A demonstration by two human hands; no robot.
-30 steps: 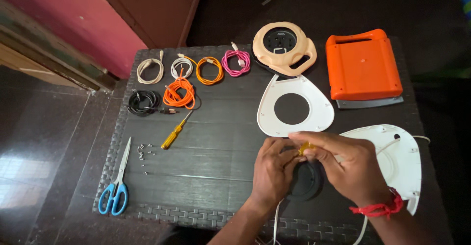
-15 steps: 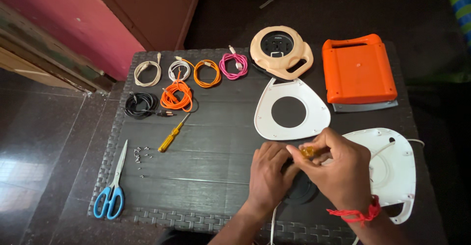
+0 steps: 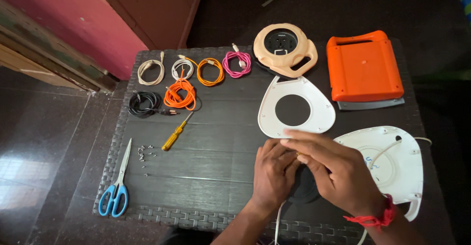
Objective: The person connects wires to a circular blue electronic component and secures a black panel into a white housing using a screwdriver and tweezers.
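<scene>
Hands meet over black round part (image 3: 305, 188) at table's (image 3: 216, 161) near edge, btwn white ring cover (image 3: 296, 108) & white shell (image 3: 392, 164), prob. to steady it. Left hand (image 3: 273, 175) curls fingers against it; right hand (image 3: 333, 174) arches over, fingertips pinching small yellow bit (image 3: 297, 154), wrist bent inward.

Single head-worn camera; looks steeply down from above onto the dark woven-edged table (image 3: 206, 152); moderate range; person's fingers (image 3: 294, 144) occupy the lower centre.
</scene>
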